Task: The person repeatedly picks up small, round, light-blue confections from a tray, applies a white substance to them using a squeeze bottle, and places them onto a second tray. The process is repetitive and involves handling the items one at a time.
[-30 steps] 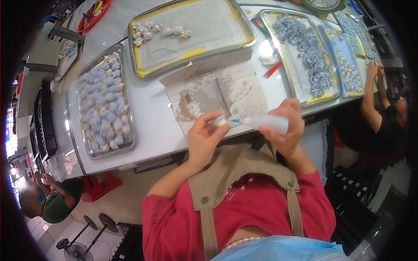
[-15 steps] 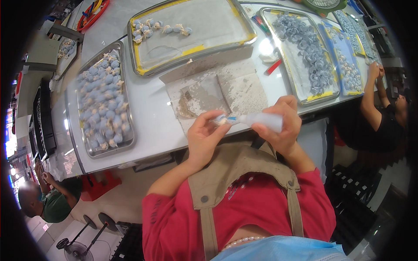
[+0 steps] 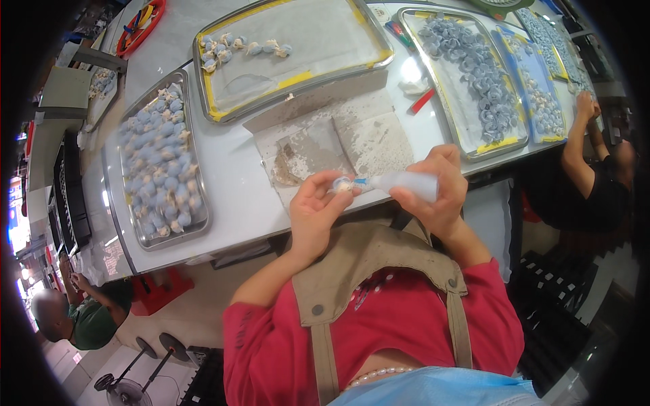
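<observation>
My left hand (image 3: 315, 213) pinches a small pale shell-like piece (image 3: 342, 184) at its fingertips. My right hand (image 3: 440, 193) grips a translucent squeeze bottle (image 3: 406, 183) whose blue nozzle tip touches that piece. Both hands hover over the near edge of the white table (image 3: 237, 189), just in front of a stained sheet of cardboard (image 3: 352, 139). My red sleeves and a khaki apron fill the lower part of the view.
A steel tray (image 3: 162, 159) of several blue-and-cream pieces lies left. A yellow-taped tray (image 3: 291, 47) with a few pieces sits behind the cardboard. Trays (image 3: 474, 74) of grey-blue pieces stand right, where another person's arm (image 3: 575, 145) reaches. A seated person (image 3: 81, 318) is lower left.
My hands, the bottle and the small piece have stayed nearly still near the table edge; the bottle's nozzle remains against the piece.
</observation>
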`<state>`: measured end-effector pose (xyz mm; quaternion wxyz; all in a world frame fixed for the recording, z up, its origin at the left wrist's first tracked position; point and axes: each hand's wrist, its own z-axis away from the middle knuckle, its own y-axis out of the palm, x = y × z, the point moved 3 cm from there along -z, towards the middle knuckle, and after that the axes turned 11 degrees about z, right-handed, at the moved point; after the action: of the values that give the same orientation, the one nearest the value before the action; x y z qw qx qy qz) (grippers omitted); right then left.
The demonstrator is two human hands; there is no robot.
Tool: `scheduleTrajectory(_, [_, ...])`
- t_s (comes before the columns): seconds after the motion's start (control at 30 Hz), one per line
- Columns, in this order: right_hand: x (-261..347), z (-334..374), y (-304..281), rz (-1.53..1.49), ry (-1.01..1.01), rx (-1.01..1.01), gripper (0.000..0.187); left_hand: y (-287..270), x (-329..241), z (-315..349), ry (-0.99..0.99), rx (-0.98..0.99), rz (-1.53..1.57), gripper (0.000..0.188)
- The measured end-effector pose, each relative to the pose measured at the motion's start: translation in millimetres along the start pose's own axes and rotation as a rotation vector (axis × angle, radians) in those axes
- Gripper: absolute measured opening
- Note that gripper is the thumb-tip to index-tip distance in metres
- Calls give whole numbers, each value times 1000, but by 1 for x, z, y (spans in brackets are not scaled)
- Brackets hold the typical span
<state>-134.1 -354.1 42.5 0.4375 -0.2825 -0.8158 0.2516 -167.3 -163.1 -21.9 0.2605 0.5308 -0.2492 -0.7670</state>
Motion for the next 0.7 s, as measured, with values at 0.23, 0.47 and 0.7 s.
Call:
scheduleTrajectory(0.23, [-1,0,2,12,7,23,32,-4,0,-1,-1,3,26,33])
scheduleTrajectory(0.47, [-28,5,17,-225,280,-68,24,-12,-3,-1,-113,-76,181,33])
scheduleTrajectory(0.7, [-53,-3,60,22,337,28,20,-6,-16,-1,-246,376,495,36])
